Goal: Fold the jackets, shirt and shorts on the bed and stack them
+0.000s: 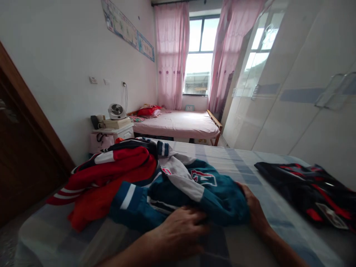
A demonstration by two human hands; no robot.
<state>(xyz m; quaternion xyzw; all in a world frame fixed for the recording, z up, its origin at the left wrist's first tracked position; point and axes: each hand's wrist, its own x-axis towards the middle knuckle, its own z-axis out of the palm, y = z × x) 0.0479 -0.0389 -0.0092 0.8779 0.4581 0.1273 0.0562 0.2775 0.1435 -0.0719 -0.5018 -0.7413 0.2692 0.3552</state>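
Observation:
A teal jacket (228, 193) with grey sleeve parts, white stripes and a letter patch lies crumpled on the bed in front of me. At its right end, my right hand (254, 207) grips the edge, with the fingertips partly hidden by the cloth. My left hand (183, 226) is at the jacket's near edge, palm down; its fingers are smeared by motion, so whether they hold cloth is unclear. Left of the jacket, and partly under it, is a heap of clothes with a red striped garment (130, 161) and an orange garment (91, 204).
A folded black and red garment (306, 193) lies on the right of the checked bed sheet (239, 241). Beyond stand a second bed (183, 124) with a pink sheet and a white nightstand (119, 131) bearing a small fan (116, 111). White wardrobes (300, 74) line the right side.

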